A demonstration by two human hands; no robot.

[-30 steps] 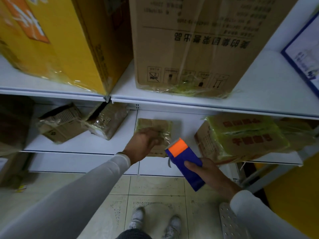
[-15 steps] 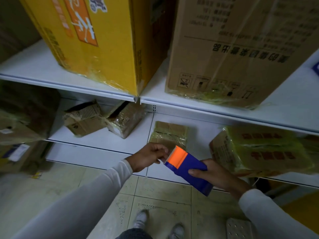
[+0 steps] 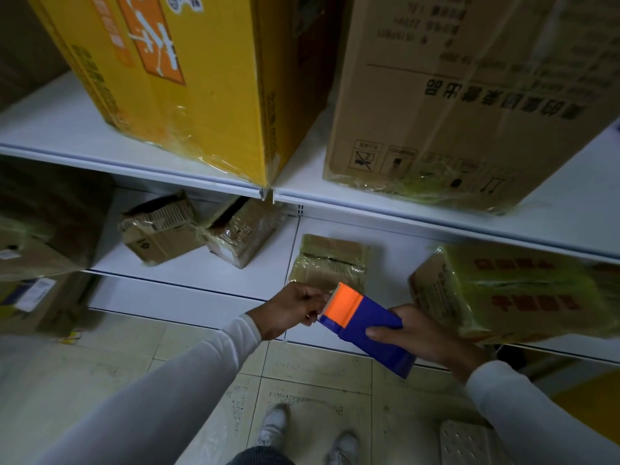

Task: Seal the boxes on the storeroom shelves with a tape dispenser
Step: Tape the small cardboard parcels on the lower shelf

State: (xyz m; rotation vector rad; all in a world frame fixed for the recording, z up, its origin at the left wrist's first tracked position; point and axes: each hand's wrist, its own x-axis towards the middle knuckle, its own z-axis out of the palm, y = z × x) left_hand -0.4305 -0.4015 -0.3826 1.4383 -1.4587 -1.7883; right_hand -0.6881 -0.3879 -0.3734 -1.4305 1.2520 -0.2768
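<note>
Right hand (image 3: 423, 333) grips blue-orange tape dispenser (image 3: 364, 325); left hand (image 3: 292, 310) pinches at its toothed end, below small taped box (image 3: 330, 263). Box print unreadable.

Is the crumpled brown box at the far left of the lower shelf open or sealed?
Open: the crumpled box has its top flap lifted, leaving a dark gap.

The right hand (image 3: 424, 335) grips a blue and orange tape dispenser (image 3: 364, 325) in front of the lower shelf (image 3: 201, 270). The left hand (image 3: 295, 310) pinches at its toothed orange end. Just behind them a small taped box (image 3: 330, 261) lies on the shelf.
</note>
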